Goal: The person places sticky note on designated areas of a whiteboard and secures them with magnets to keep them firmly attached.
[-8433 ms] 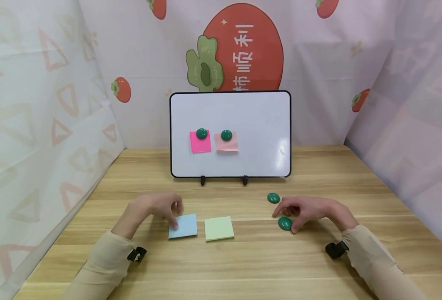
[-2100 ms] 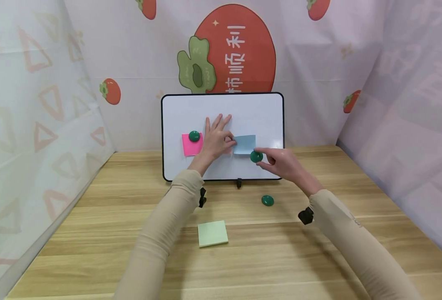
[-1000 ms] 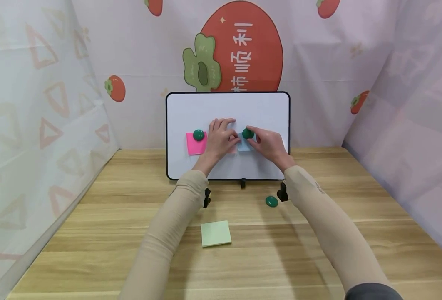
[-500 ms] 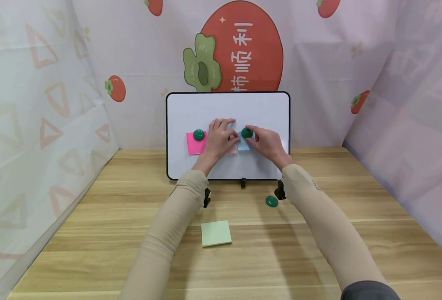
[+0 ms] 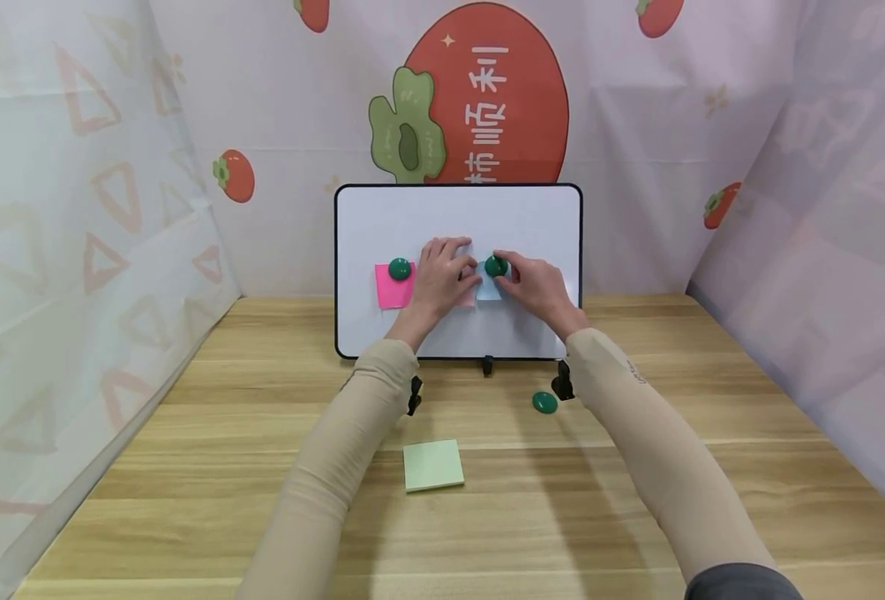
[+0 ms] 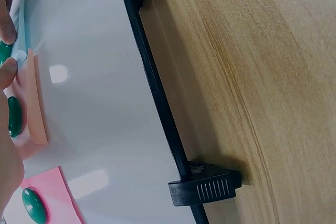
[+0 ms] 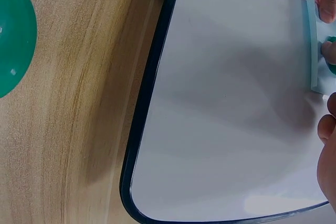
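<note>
Before the upright whiteboard point(image 5: 532, 325), my left hand point(image 5: 437, 279) pinches the left edge of a light blue sticky note point(image 5: 490, 289) between thumb and forefinger. My right hand point(image 5: 540, 287) grips a round green magnet point(image 5: 496, 266) by its edges, over the note's upper part. In the right wrist view the right thumb point(image 7: 329, 52) lies against that magnet. A pale pink note point(image 6: 35, 103) under another green magnet point(image 6: 14, 116) is mostly covered by my left hand in the head view. A bright pink note point(image 5: 393, 293) hangs further left under its own magnet point(image 5: 400, 269).
A pale green sticky pad point(image 5: 433, 467) lies on the wooden table point(image 5: 225, 500) between my forearms. A loose green magnet point(image 5: 544, 402) lies near my right wrist. A black stand clip point(image 6: 206, 188) supports the board's lower edge. A printed cloth point(image 5: 637, 125) hangs behind.
The blue note went from table to board in my left hand. My right hand picked up a magnet, brought it up and moved it left onto the note. Over the last second both hands stay nearly still.
</note>
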`<state>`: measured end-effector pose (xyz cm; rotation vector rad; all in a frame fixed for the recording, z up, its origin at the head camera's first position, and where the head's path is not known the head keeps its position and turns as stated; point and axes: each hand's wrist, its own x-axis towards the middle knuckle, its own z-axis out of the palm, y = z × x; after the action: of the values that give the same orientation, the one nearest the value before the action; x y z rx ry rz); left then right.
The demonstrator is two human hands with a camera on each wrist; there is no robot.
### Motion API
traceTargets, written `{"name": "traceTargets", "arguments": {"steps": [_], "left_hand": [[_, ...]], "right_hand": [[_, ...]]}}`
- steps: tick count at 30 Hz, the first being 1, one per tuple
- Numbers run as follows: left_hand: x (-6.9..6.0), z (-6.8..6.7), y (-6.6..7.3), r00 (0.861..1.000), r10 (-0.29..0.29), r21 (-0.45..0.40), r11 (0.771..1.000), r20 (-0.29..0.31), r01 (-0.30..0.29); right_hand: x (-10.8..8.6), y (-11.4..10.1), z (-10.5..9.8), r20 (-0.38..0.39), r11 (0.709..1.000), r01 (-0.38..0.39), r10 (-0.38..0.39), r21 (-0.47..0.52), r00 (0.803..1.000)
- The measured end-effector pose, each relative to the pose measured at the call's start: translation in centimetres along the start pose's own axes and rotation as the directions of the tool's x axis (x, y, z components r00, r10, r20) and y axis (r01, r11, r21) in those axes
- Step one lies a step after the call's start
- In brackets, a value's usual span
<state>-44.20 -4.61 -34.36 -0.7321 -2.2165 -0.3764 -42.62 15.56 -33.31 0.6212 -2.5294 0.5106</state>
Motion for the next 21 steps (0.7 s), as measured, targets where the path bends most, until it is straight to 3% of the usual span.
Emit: {"name": "traceTargets", "arguments": {"steps": [8,14,17,21], "left_hand": [[0.1,0.0,0.1,1.000,0.008,0.023,1.000,0.007,-0.008],[0.2,-0.8,-0.1,0.995,0.042,0.013,0.999,0.086,-0.043],[0.0,-1.5,-0.2,0.990,0.055,-0.002,0.998,0.132,-0.055],[-0.7,-2.4,-0.4,0.983,0.067,-0.027,0.998,0.170,-0.063]], "right_hand": [[-0.5,-0.1,-0.1,-0.025,1.000,0.026,-0.026,-0.006,0.999],[-1.9,-0.2,-0.7,-0.069,0.996,0.081,-0.079,0.033,0.994],[-3.0,-0.1,-1.0,-0.031,0.996,0.086,-0.084,0.035,0.996],[-4.9,0.3,-1.2,0.101,0.996,0.074,-0.079,0.047,0.992]]}}
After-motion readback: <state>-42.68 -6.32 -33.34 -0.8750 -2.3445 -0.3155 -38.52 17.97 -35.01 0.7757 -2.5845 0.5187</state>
